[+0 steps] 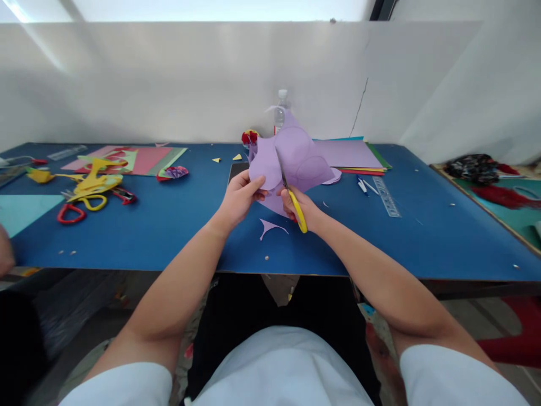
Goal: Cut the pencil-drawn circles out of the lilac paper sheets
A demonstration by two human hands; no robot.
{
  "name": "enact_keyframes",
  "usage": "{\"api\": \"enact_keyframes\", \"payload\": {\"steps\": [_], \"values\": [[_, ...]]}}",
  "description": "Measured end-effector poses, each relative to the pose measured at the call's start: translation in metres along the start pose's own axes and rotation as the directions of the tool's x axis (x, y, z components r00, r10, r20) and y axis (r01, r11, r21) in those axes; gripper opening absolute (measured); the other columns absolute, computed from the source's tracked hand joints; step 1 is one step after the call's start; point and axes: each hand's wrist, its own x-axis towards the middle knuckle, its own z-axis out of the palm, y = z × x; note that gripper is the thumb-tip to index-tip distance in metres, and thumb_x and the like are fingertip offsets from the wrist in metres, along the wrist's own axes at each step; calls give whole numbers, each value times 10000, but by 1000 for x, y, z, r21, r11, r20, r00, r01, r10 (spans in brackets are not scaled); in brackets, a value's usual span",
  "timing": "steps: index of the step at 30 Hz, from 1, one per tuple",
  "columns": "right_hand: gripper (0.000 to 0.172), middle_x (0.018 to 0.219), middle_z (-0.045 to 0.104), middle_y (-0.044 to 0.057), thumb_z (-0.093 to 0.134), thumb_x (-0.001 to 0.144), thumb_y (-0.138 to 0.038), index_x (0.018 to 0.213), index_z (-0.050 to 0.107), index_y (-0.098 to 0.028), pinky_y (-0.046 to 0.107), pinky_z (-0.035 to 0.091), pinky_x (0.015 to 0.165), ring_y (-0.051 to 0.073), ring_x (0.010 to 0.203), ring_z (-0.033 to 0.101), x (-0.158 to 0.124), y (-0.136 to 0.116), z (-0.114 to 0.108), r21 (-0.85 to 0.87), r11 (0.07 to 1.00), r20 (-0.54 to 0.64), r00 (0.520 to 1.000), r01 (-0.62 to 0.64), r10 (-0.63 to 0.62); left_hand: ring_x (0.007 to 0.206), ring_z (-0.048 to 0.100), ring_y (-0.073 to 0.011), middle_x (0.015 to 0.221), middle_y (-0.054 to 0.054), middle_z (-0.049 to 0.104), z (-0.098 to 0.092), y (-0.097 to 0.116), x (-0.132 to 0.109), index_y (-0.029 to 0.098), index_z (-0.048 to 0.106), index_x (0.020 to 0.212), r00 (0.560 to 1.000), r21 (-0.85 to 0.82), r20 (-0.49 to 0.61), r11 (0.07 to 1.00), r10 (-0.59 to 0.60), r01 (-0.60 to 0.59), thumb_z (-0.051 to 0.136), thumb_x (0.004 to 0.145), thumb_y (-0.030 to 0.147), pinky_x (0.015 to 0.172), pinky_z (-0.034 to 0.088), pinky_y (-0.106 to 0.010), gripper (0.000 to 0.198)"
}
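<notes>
A sheet of purple paper [296, 144] with curved outlines drawn on it is held up over the blue table. My left hand [240, 194] is closed on its left lobe, thumb on top. My right hand [298, 206] grips yellow-handled scissors [299, 213], whose blades point up and lie against the paper along a cut. Fingers partly hide the scissors' other handle. Below the hands, a curved purple scrap [270, 227] rests on the table. Another rounded purple piece [333, 176] shows at the sheet's right side.
Coloured paper sheets [350, 154], pens [362, 185] and a clear ruler [386, 197] lie to the right. Scissors with red and yellow handles [71, 214] and yellow paper pieces [95, 177] lie left. A bottle [279, 110] stands behind. Another person's hand [5, 251] shows at the left edge.
</notes>
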Motion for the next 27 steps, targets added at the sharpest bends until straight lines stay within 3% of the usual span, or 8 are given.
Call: {"api": "enact_keyframes", "payload": {"steps": [4, 10, 27], "values": [[818, 777, 527, -25, 526, 884, -1075, 1062, 579, -278, 318, 431, 590, 194, 676, 533, -1, 2, -1, 98, 995, -6, 1000, -30, 31, 600, 629, -115, 707, 9, 687, 0, 1, -1, 193, 714, 838, 1000, -8, 22, 1000, -19, 19, 1001, 667, 433, 568, 531, -242, 412], [858, 781, 519, -18, 530, 823, -1118, 1011, 559, -282, 309, 404, 567, 191, 671, 511, -2, -1, -1, 43, 998, -38, 998, -45, 47, 577, 609, -120, 676, 10, 672, -1, 1, 1, 202, 709, 840, 999, -17, 26, 999, -28, 28, 958, 678, 385, 562, 512, -253, 349], [835, 746, 515, -6, 478, 868, -1104, 991, 554, -281, 324, 434, 567, 209, 675, 551, -6, -11, -6, -51, 997, -43, 998, -50, 48, 575, 561, -110, 703, 10, 646, -3, 2, 5, 205, 707, 809, 999, -47, 24, 998, 30, -29, 934, 707, 349, 556, 450, -257, 288]]}}
